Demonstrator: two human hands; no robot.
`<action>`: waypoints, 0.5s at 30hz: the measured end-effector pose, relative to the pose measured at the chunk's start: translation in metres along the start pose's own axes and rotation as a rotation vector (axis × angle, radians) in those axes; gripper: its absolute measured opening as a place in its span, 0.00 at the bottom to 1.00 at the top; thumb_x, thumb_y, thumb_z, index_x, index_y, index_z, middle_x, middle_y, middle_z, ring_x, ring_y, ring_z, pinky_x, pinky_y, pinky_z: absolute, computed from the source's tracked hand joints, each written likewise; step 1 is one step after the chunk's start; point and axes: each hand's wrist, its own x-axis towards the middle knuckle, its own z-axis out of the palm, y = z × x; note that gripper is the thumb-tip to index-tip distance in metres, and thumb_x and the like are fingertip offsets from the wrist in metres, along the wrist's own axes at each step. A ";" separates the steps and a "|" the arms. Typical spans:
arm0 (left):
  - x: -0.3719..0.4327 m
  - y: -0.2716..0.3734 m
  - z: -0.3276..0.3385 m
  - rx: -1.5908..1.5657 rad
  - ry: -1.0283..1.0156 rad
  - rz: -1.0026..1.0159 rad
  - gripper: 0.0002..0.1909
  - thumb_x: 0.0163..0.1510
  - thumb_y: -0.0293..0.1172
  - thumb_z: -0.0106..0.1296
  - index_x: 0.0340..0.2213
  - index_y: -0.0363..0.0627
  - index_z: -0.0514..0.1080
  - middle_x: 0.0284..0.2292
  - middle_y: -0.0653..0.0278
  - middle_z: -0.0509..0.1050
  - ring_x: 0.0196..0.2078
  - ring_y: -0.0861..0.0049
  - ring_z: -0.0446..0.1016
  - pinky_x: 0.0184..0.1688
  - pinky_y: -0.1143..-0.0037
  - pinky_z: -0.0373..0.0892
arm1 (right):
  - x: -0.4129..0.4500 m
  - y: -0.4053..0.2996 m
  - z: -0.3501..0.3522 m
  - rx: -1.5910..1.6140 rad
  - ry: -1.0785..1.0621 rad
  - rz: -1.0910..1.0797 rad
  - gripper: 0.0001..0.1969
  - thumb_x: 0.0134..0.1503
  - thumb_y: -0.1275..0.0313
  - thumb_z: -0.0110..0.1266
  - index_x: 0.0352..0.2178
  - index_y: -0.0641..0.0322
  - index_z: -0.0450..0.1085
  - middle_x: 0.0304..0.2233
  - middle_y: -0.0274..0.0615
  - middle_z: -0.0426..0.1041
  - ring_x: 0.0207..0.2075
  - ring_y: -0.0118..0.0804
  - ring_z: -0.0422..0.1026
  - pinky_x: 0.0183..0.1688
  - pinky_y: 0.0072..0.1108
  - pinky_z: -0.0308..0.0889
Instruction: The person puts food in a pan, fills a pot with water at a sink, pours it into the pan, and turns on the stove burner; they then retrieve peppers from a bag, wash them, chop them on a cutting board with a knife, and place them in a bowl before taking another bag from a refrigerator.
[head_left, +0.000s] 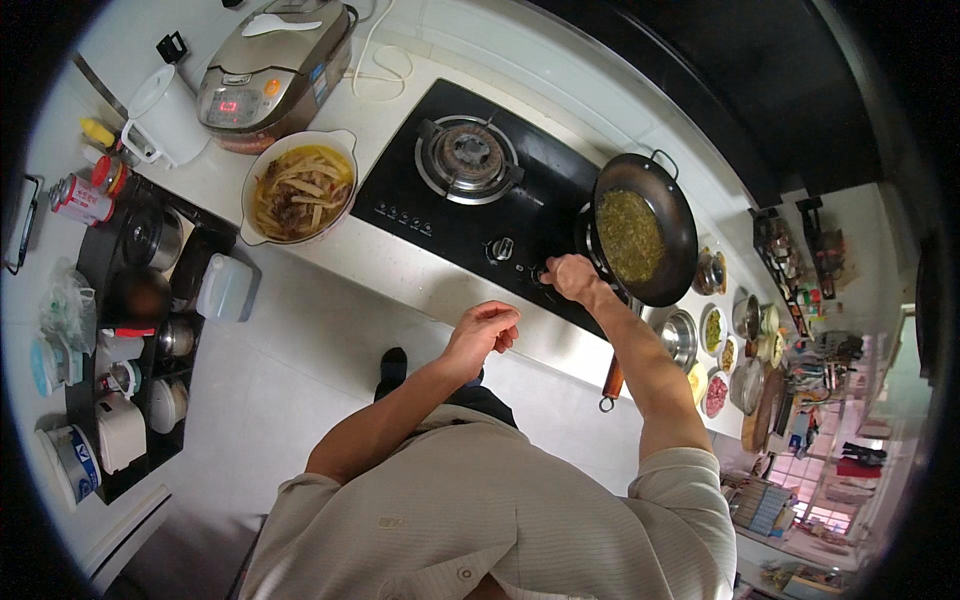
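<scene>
My right hand (574, 277) grips a control knob (538, 276) at the front right of a black glass gas cooktop (551, 199). Just beyond that hand, a dark wok (679, 247) sits over the right burner, with chopped green food in liquid (628, 236) inside. Its wooden handle (613, 379) sticks out past the counter's front edge, partly behind my forearm. In front of the counter hangs my left hand (484, 334), fingers loosely curled and nothing seen in them. A second knob (501, 249) and the bare left burner (471, 154) are in plain sight.
Left of the cooktop stands a two-handled pot (300, 187) of yellowish soup with pale strips, near a rice cooker (262, 82) and a white pitcher (165, 116). Several plates, including one of raw meat (715, 395), and a metal bowl (677, 339) lie right. A black shelf (105, 292) holds cookware at left.
</scene>
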 end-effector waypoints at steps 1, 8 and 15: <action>0.000 0.001 -0.001 -0.009 -0.013 0.000 0.08 0.57 0.34 0.55 0.34 0.43 0.72 0.23 0.68 0.72 0.25 0.83 0.67 0.29 0.79 0.63 | 0.000 0.003 0.002 -0.112 0.014 -0.056 0.17 0.59 0.58 0.53 0.38 0.62 0.74 0.35 0.50 0.78 0.41 0.50 0.76 0.44 0.36 0.70; -0.004 0.003 -0.011 -0.045 0.002 0.021 0.08 0.57 0.34 0.55 0.34 0.43 0.73 0.23 0.68 0.72 0.25 0.82 0.67 0.29 0.79 0.64 | 0.006 0.013 0.019 -0.312 0.089 -0.218 0.14 0.58 0.60 0.51 0.33 0.61 0.72 0.32 0.47 0.77 0.36 0.48 0.77 0.40 0.35 0.72; -0.007 0.006 -0.021 -0.057 -0.004 0.012 0.08 0.57 0.33 0.55 0.34 0.42 0.73 0.24 0.67 0.72 0.24 0.82 0.67 0.29 0.79 0.64 | 0.003 0.010 0.019 -0.430 0.069 -0.225 0.13 0.59 0.63 0.47 0.37 0.60 0.73 0.36 0.45 0.77 0.40 0.46 0.76 0.43 0.33 0.71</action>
